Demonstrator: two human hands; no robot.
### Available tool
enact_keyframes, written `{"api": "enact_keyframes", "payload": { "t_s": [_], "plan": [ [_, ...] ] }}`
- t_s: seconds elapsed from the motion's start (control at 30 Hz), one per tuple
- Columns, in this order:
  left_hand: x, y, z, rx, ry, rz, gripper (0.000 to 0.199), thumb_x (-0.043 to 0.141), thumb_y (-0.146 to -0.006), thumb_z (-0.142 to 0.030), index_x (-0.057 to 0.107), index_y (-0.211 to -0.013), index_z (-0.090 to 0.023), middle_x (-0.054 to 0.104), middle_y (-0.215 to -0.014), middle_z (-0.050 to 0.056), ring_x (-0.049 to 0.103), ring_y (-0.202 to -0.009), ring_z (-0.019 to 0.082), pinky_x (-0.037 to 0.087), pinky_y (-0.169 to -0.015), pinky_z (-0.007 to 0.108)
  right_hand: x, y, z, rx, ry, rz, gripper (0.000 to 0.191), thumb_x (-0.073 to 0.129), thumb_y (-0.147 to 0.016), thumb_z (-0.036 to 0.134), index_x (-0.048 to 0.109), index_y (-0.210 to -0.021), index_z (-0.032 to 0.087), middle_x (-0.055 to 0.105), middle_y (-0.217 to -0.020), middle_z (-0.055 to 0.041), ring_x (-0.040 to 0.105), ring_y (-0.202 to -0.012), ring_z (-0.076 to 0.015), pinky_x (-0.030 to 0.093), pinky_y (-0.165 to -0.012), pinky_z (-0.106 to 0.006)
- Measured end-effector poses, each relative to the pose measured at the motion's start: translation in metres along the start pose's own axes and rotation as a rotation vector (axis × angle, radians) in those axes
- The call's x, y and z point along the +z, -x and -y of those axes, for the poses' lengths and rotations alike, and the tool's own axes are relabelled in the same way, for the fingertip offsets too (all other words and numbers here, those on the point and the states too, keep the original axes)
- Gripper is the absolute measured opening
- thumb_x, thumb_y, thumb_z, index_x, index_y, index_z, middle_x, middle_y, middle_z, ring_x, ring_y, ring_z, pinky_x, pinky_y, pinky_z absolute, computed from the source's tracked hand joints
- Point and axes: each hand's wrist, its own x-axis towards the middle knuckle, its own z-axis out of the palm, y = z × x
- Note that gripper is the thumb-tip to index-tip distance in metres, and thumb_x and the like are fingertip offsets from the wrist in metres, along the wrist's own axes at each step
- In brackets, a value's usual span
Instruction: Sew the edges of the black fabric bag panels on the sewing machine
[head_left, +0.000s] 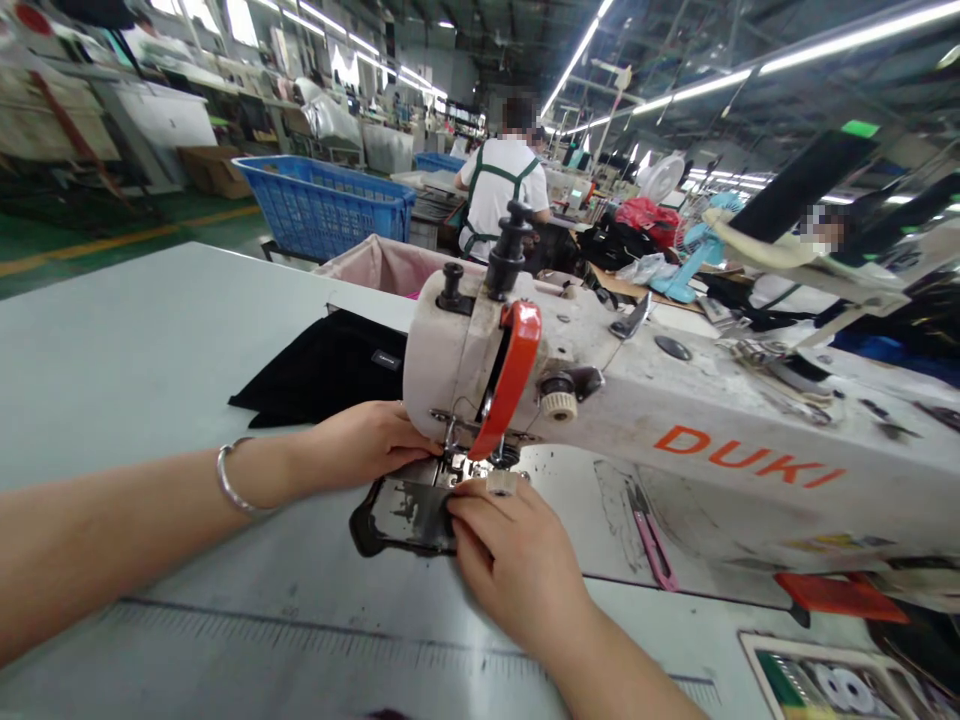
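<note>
touching sewing mach. [637,395], hands [364,440] [517,550] part-curled

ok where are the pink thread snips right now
The snips lie on the table under the sewing machine's arm, right of the right hand.

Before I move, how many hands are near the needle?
2: the left hand, left of the presser foot, and the right hand, nearer the camera. Some fingertips are hidden.

Fabric [322,365] lies on the table [135,370], left of the sewing machine [480,350].
</note>
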Motion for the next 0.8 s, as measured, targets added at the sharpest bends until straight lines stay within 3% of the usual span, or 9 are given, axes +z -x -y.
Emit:
{"api": "enact_keyframes", "payload": {
  "t_s": [0.13, 0.27, 0.33, 0.43, 0.53, 0.7, 0.8],
  "plan": [
    [-0.025, -0.003, 0.005, 0.180, 0.022, 0.169, 0.041, 0.039, -0.101, -0.017, 0.075, -0.120, -0.018, 0.076, -0.119, 0.004, 0.068, -0.119, 0.020, 0.051, -0.112, 0.036, -0.008, 0.000, -0.003, 0.141, 0.124, -0.057, 0.019, 0.055, -0.096, 0.008, 0.073, -0.100, 0.014, 0.070, -0.098, -0.0110, 0.058, -0.092, -0.0287, 0.051, -0.083, -0.045],
    [-0.041, -0.006, -0.015, 0.112, -0.026, 0.278, 0.053, 0.030, -0.097, -0.006, 0.071, -0.127, -0.017, 0.070, -0.133, 0.007, 0.061, -0.132, 0.026, 0.041, -0.121, 0.049, -0.014, 0.000, -0.003, 0.178, 0.134, 0.053, 0.009, 0.064, -0.087, 0.010, 0.071, -0.090, 0.017, 0.067, -0.089, -0.0081, 0.055, -0.089, -0.0295, 0.049, -0.080, -0.045],
    [-0.040, -0.005, -0.031, -0.004, 0.012, 0.326, 0.045, 0.040, -0.089, -0.008, 0.072, -0.120, -0.017, 0.071, -0.127, 0.010, 0.064, -0.124, 0.030, 0.047, -0.115, 0.050, -0.014, -0.001, -0.004, 0.166, 0.098, 0.073, 0.007, 0.066, -0.089, 0.012, 0.071, -0.090, 0.017, 0.066, -0.089, -0.0071, 0.056, -0.089, -0.0285, 0.049, -0.080, -0.043],
    [-0.027, -0.003, -0.050, -0.288, 0.222, 0.393, 0.039, 0.051, -0.072, -0.010, 0.066, -0.107, -0.017, 0.069, -0.088, 0.004, 0.070, -0.083, 0.024, 0.060, -0.078, 0.033, -0.011, -0.003, -0.009, 0.168, 0.117, 0.047, 0.010, 0.062, -0.098, 0.013, 0.071, -0.098, 0.016, 0.067, -0.094, -0.0084, 0.057, -0.091, -0.0272, 0.050, -0.080, -0.041],
    [-0.014, -0.001, -0.060, -0.442, 0.372, 0.389, 0.044, 0.048, -0.067, -0.014, 0.057, -0.110, -0.018, 0.055, -0.072, -0.002, 0.061, -0.059, 0.017, 0.049, -0.050, 0.024, -0.007, -0.003, -0.012, 0.139, 0.201, 0.035, 0.016, 0.056, -0.098, 0.008, 0.070, -0.098, 0.016, 0.068, -0.097, -0.0104, 0.057, -0.090, -0.0274, 0.050, -0.079, -0.040],
    [-0.021, -0.003, -0.068, -0.473, 0.410, 0.350, 0.041, 0.047, -0.069, -0.016, 0.065, -0.106, -0.019, 0.057, -0.070, -0.002, 0.058, -0.061, 0.017, 0.043, -0.053, 0.024, -0.003, 0.006, -0.005, -0.106, 0.009, 0.114, 0.044, 0.055, -0.089, 0.004, 0.068, -0.129, 0.017, 0.072, -0.129, -0.0098, 0.060, -0.116, -0.0271, 0.052, -0.100, -0.043],
    [-0.034, -0.009, -0.075, -0.366, 0.375, 0.348, 0.039, 0.047, -0.069, -0.012, 0.071, -0.099, -0.022, 0.070, -0.079, -0.001, 0.066, -0.071, 0.020, 0.049, -0.065, 0.027, -0.002, 0.010, 0.002, -0.088, -0.046, 0.162, 0.048, 0.056, -0.086, 0.006, 0.068, -0.131, 0.016, 0.070, -0.137, -0.0074, 0.057, -0.125, -0.0287, 0.049, -0.107, -0.044]
  ]
}}
